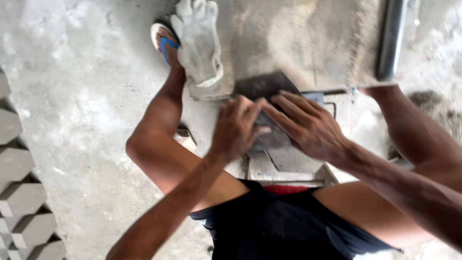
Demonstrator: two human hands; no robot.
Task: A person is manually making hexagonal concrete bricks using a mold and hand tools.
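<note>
A dark grey hexagonal block lies in a metal mould frame between my knees. My left hand curls over the block's near left edge. My right hand lies across its right side with the fingers stretched out and touching the left fingertips. The lower half of the block is hidden under both hands. A dusty grey work glove rests just beyond the block, on the edge of a grey metal plate.
My foot in a blue-strapped sandal stands on the concrete floor at the left. Grey hexagonal pavers lie in rows at the far left. A dark pipe crosses the plate at the upper right.
</note>
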